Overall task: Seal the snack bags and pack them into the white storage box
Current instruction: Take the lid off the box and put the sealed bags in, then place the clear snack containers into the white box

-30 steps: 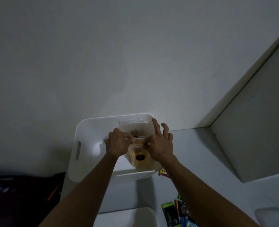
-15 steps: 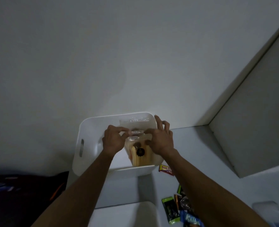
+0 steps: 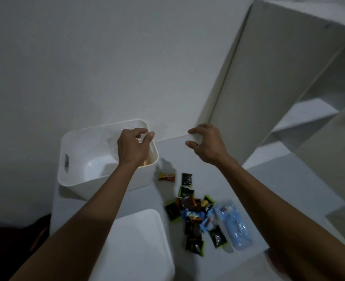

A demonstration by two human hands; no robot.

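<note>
The left hand (image 3: 134, 148) pinches the top of 1 clear bag (image 3: 145, 162), lowering it into the right end of the box (image 3: 72, 142); that packing step looks nearly done. The right hand (image 3: 205, 145) hovers with fingers loosely spread, holding nothing, so next it likely reaches for the snacks (image 3: 194, 213) on the desk (image 3: 268, 185).

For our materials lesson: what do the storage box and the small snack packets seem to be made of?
Storage box: probably moulded plastic, smooth and semi-glossy, with rounded corners and a cut-out handle. Snack packets: apparently thin printed plastic or foil film, shiny and crinkled; blur leaves this uncertain.

A home room: plain wall (image 3: 106, 57), white shelving (image 3: 301, 126), white table (image 3: 268, 189).
</note>
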